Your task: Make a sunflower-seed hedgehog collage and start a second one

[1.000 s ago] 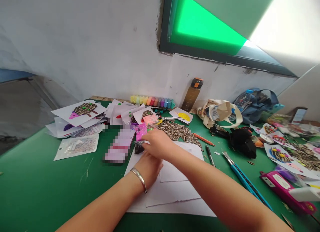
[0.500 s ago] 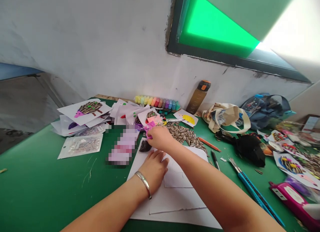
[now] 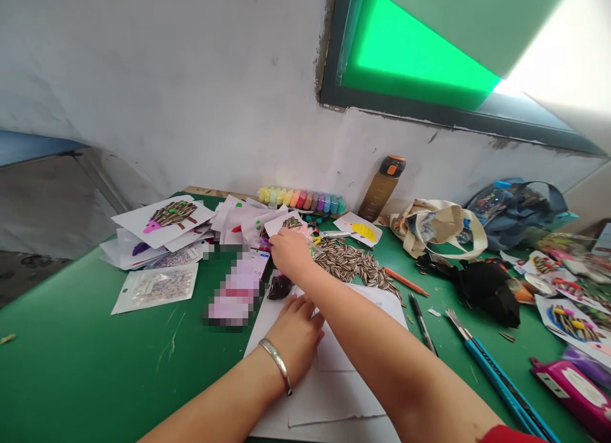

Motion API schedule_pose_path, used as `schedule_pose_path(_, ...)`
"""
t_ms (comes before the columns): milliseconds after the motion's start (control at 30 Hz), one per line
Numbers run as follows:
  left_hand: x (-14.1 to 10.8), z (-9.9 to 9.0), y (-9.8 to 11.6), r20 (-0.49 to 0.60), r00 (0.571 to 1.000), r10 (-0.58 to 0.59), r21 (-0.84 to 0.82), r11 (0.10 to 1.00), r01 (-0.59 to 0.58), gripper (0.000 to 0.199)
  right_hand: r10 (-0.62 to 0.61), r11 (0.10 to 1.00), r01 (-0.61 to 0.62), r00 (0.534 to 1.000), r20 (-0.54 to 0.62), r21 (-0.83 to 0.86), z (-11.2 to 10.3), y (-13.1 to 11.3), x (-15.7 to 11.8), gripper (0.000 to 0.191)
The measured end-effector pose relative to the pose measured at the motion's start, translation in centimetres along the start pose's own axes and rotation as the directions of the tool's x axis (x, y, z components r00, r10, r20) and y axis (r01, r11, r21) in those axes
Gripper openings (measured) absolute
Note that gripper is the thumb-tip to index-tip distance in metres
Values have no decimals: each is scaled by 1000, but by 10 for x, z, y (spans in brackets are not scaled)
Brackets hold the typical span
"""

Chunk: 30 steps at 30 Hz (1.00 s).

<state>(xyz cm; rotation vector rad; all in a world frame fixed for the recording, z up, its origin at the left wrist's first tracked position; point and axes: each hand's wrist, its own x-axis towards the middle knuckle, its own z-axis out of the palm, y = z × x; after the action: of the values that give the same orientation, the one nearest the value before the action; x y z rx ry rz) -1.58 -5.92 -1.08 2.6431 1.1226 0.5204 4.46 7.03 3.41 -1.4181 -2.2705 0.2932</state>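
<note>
My left hand, with a silver bangle on the wrist, lies flat with fingers stretched over white paper sheets. Above it my right hand reaches across to the far left corner of the sheets. Its fingertips point down among small craft materials and are mostly hidden, so any hold cannot be made out. A dark lump in clear wrap sits on the paper just below that hand. Beside it lies a phone with a blurred screen. A heap of striped sunflower seeds spreads to the right.
Seed-hedgehog pictures are stacked at left, above a bead packet. Coloured clay packs and a brown bottle stand by the wall. An orange pencil, pen, blue brushes and black bag lie right.
My right hand has shifted slightly left and away from me, covering the bright pink-purple piece seen at its fingertips before. My left hand keeps its place on the paper. The view has shifted a little.
</note>
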Motion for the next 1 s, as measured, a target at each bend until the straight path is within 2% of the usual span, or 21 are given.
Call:
schedule_pose_path(100,-2,1,0,37,999,-19,47,999,17,30,119,968,-99,990,-73,231,-12,15,-1,23)
schedule_pose_path(167,-3,2,-1,23,1000,-5,62,998,3,29,198,907,-146,976,-94,395,-21,26,-5,22)
schedule_pose_path(300,-3,2,-2,22,1000,18,76,997,-19,27,325,712,-180,941,-91,679,-34,40,-19,21)
schedule_pose_path(400,-2,1,-2,34,999,17,78,997,-20,27,376,557,-177,925,-56,812,-45,42,-25,19)
schedule_pose_path(500,-2,-1,-2,52,999,2,74,997,-5,30,393,456,-153,918,-44,876,-55,40,-21,17)
schedule_pose_path(667,-2,-4,0,90,996,-15,67,998,9,31,386,385,-122,922,-40,915,-63,37,-17,16)
schedule_pose_path(800,-1,-6,0,89,996,-13,40,999,10,31,387,363,-150,922,-2,920,-60,39,-34,16)
schedule_pose_path(1000,0,-8,1,81,997,10,38,999,-13,34,437,324,-208,898,49,923,-66,48,-63,20)
